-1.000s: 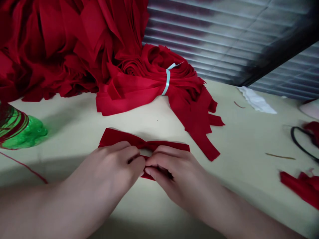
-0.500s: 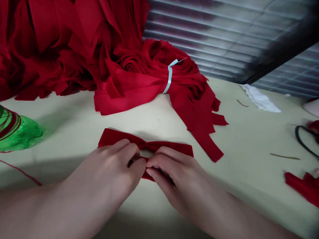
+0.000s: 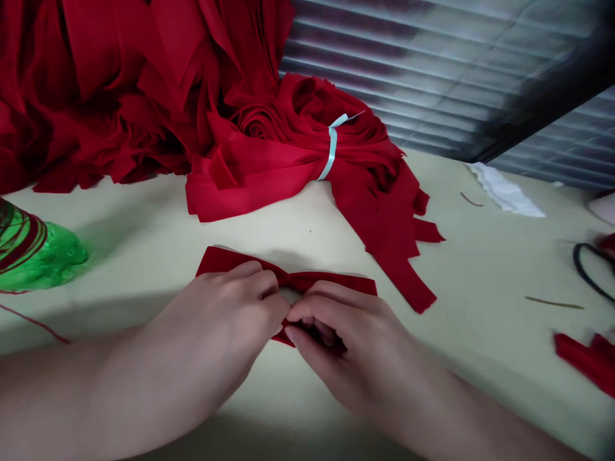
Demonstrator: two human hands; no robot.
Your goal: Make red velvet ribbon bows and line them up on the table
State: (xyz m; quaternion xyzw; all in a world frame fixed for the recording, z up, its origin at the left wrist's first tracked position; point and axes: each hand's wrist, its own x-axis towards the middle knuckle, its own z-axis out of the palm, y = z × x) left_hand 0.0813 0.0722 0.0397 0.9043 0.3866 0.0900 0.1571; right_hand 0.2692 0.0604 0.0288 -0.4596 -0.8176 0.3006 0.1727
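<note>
A red fabric bow [image 3: 336, 280], pinched narrow at its middle, lies on the pale table under both my hands. My left hand [image 3: 245, 307] is closed over its near left part, and its fingertips are largely hidden. Beside it, my right hand [image 3: 336, 326] pinches red fabric at the bow's near middle, thumb and index finger almost meeting. The two hands touch or nearly touch there. Part of the bow's near edge shows below the fingers.
Behind stands a large heap of red fabric strips [image 3: 144, 77], with a bundle [image 3: 269, 173] bound by a light blue tie [image 3: 331, 150]. At left lies a green bottle [image 3: 57, 256] wound with red thread. A white scrap [image 3: 504, 191] and red pieces [image 3: 583, 358] lie right.
My left hand has turned slightly, its wrist rolling over the fabric. The right thumb and index finger stand a little wider apart. The whole view has shifted slightly.
</note>
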